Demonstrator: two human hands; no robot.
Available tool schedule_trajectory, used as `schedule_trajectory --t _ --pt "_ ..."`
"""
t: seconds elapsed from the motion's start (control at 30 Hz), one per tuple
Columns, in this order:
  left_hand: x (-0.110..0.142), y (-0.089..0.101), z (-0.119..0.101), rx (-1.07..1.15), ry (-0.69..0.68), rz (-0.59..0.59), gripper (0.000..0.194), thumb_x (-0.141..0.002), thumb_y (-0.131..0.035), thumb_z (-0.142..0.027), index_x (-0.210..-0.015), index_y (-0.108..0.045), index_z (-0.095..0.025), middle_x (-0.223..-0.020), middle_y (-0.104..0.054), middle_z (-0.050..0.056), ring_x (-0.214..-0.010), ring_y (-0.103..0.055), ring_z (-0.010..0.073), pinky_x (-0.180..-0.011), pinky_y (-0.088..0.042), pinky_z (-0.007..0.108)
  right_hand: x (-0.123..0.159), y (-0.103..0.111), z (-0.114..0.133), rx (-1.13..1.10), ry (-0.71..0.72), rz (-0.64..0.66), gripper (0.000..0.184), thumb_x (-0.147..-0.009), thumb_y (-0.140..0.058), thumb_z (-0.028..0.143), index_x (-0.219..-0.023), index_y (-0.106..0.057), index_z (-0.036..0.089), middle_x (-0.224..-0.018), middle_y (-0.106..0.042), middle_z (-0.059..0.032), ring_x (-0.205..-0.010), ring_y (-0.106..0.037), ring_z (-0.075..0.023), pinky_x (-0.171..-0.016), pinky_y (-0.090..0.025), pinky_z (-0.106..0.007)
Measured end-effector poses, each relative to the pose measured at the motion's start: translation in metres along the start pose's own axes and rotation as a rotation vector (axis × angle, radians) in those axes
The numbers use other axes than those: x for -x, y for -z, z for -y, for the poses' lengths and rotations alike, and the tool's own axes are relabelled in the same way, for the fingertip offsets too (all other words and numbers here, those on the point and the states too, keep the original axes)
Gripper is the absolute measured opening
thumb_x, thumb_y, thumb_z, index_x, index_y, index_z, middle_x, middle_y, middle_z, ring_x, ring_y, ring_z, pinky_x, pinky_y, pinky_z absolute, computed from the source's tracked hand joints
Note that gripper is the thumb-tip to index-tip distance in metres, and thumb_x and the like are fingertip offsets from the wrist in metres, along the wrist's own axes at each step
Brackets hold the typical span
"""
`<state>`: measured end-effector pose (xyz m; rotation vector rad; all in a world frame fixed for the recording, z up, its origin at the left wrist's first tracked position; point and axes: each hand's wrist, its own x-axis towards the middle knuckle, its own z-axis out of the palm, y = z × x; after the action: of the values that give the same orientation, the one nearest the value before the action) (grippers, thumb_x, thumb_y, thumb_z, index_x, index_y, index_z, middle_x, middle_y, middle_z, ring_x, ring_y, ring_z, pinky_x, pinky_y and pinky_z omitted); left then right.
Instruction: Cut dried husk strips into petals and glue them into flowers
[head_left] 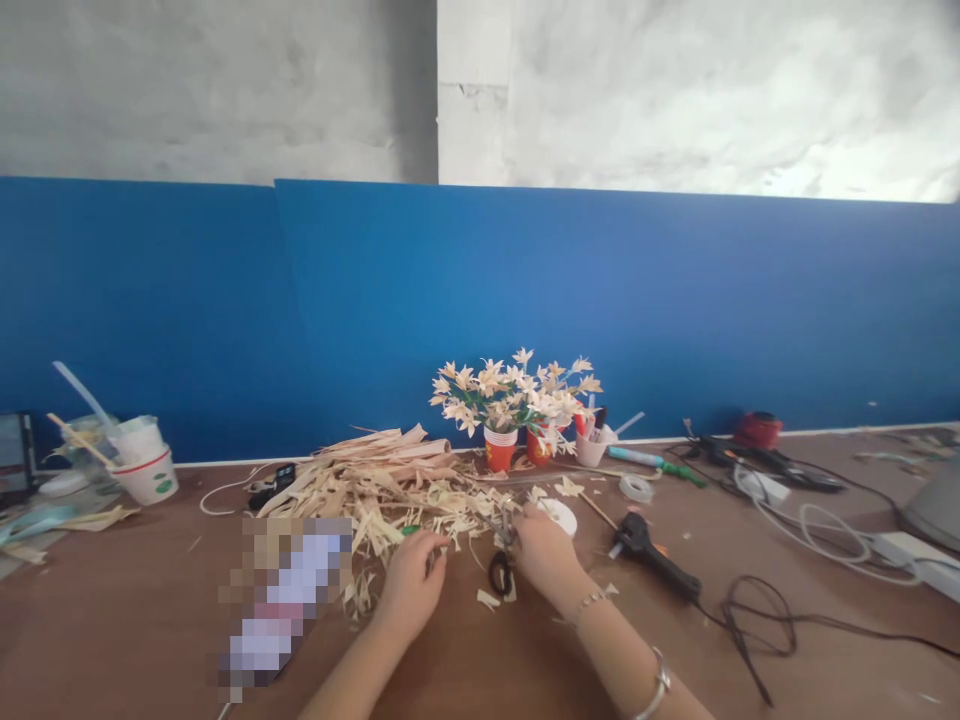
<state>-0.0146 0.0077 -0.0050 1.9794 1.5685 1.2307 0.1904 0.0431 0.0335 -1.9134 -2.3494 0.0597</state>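
My left hand (411,580) rests on the brown table (150,620) with its fingers curled round something small; a green tip shows just beyond it. My right hand (546,550) grips black-handled scissors (501,570), whose blades point up toward a heap of dried straw-coloured leaf strips (375,485). Small cut scraps (487,600) lie between the two hands. Behind the heap, pale handmade flowers (517,390) stand in red and white cups (501,448).
A black glue gun (656,558) with a looping cable lies right of my right hand. A tape roll (637,488), a green-handled tool (660,463), more cables and a white power strip (911,555) lie farther right. Paper cups (146,460) stand at far left before a blue partition (480,300).
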Motion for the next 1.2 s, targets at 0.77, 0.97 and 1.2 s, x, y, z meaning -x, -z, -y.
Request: schedule_trajectory --t 0.77,0.97,1.2 --pt "-0.009 0.033 0.019 -0.395 0.216 -0.104 0.050 -0.061 -0.042 0.004 -0.097 -0.066 -0.021 -0.100 -0.068 0.005 -0.097 -0.055 0.0250 -0.084 -0.040 0.035 0.012 0.010 0.015 0.029 -0.128 0.067 0.032 -0.075 -0.046 0.007 -0.102 -0.060 0.013 -0.101 -0.061 -0.0172 -0.087 -0.064 -0.0269 -0.067 -0.046 -0.033" --pt "-0.009 0.024 0.012 -0.287 0.110 -0.056 0.046 -0.065 -0.041 0.005 -0.097 -0.065 -0.018 -0.098 -0.067 0.008 -0.097 -0.057 0.0224 -0.088 -0.041 0.036 0.011 0.009 0.010 0.026 -0.130 0.036 0.034 -0.072 -0.057 0.023 -0.105 -0.058 0.012 -0.102 -0.058 -0.0176 -0.093 -0.059 -0.0295 -0.074 -0.043 -0.036" --pt "-0.006 0.018 0.006 -0.119 -0.071 -0.108 0.048 -0.068 -0.037 0.001 -0.103 -0.063 -0.019 -0.111 -0.063 0.008 -0.107 -0.055 0.0211 -0.096 -0.040 0.039 0.010 0.010 0.007 0.078 -0.116 -0.066 0.032 -0.073 -0.054 0.025 -0.104 -0.061 0.016 -0.104 -0.056 -0.0154 -0.102 -0.051 -0.0305 -0.080 -0.038 -0.038"
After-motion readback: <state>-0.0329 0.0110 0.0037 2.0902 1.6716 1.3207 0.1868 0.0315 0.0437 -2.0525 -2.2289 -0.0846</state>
